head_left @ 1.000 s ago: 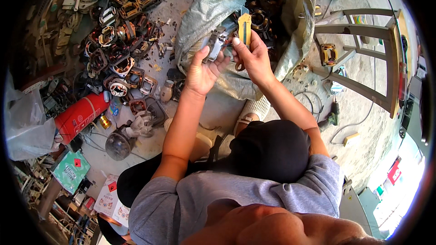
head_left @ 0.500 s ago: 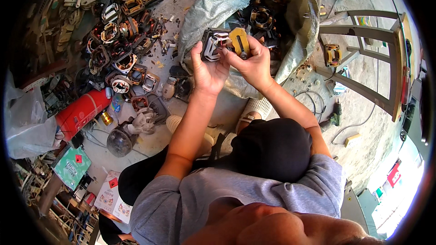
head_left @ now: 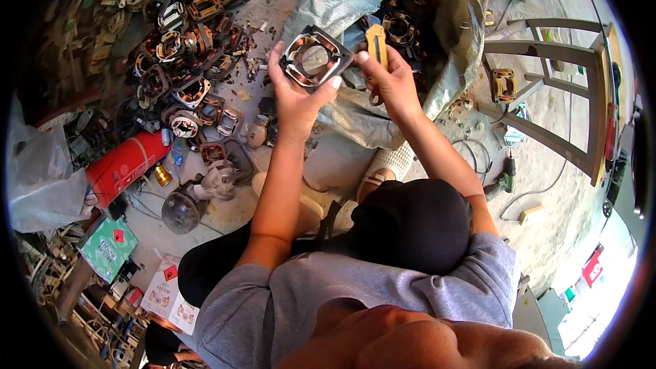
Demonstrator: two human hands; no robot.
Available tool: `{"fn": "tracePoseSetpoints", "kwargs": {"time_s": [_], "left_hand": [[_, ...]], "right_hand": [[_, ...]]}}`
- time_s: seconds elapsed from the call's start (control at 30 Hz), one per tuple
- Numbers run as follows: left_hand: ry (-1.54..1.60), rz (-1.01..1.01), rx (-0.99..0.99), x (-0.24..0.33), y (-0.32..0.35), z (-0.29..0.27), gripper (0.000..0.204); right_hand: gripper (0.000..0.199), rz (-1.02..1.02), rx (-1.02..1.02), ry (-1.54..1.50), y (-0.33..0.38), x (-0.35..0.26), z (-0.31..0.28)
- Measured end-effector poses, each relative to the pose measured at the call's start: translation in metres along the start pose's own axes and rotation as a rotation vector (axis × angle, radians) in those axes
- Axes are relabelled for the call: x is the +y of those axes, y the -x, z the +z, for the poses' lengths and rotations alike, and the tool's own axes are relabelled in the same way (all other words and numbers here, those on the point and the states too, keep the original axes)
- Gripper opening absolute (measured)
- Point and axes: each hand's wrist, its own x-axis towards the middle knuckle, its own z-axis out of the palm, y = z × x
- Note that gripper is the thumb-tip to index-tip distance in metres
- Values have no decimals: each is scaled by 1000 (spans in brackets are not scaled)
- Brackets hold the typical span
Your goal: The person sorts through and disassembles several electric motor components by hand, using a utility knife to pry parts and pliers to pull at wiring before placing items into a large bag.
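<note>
A square motor stator (head_left: pixel 331 42) with copper windings and a round centre hole is held up in front of me. My left hand (head_left: pixel 298 101) grips it, thumb and fingers on its near and left sides. A yellow utility knife (head_left: pixel 377 48) is clasped in my right hand (head_left: pixel 398 89), close to the stator's right corner. Whether its blade is out I cannot tell. Beyond both hands a pale woven sack (head_left: pixel 335 1) gapes, and more stators (head_left: pixel 400 27) lie inside it.
Left of me is a heap of stators (head_left: pixel 191 89) amid scraps. A red cylinder (head_left: pixel 126 167), a dark round motor (head_left: pixel 181 213) and printed boxes (head_left: pixel 109 249) are nearer. Right stands a wooden stool (head_left: pixel 594 96) with a stator (head_left: pixel 503 85) beside its legs. A cable (head_left: pixel 471 157) curls on the floor.
The stator has turned so its round opening now faces me. My right hand has drawn a little to the right, tilting the yellow knife more upright and apart from the stator's middle.
</note>
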Motion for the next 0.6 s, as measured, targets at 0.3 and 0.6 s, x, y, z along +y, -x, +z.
{"fn": "tracePoseSetpoints", "kwargs": {"time_s": [0.3, 0.6], "left_hand": [[-327, 77, -162, 22, 0, -1, 88], [-330, 3, -262, 23, -3, -1, 98]], "right_hand": [[35, -15, -104, 161, -2, -17, -8], [22, 285, -191, -231, -9, 3, -13]]}}
